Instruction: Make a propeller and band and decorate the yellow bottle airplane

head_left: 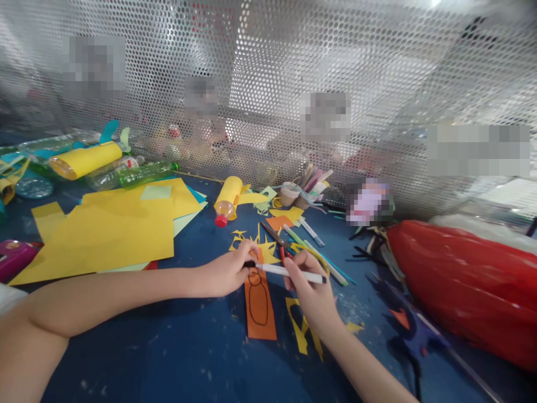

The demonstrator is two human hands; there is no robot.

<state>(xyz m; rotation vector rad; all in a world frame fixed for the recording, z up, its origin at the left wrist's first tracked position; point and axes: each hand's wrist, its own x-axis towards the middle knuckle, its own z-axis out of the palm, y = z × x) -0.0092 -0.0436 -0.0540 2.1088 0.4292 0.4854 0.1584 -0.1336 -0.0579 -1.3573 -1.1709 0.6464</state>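
Pinching blk cap (249, 263) w/ L hand (229, 273), narrow grip; holding white marker (274, 270) w/ R hand (309, 282), over orange strip (269, 316) on table (201, 341). Could streak drawn outline (258, 303) by slipping, if uncapped; can't tell.

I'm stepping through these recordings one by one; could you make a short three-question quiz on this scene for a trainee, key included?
1. What does the person's right hand hold?
A) scissors
B) a white marker
C) a glue gun

2. True or false: as the camera sees it, the yellow-wrapped bottle with a red cap lies to the right of the large yellow sheets.

3. Fill in the colour: a black outline is drawn on a strip of ____ paper.

Key: 1. B; 2. true; 3. orange.
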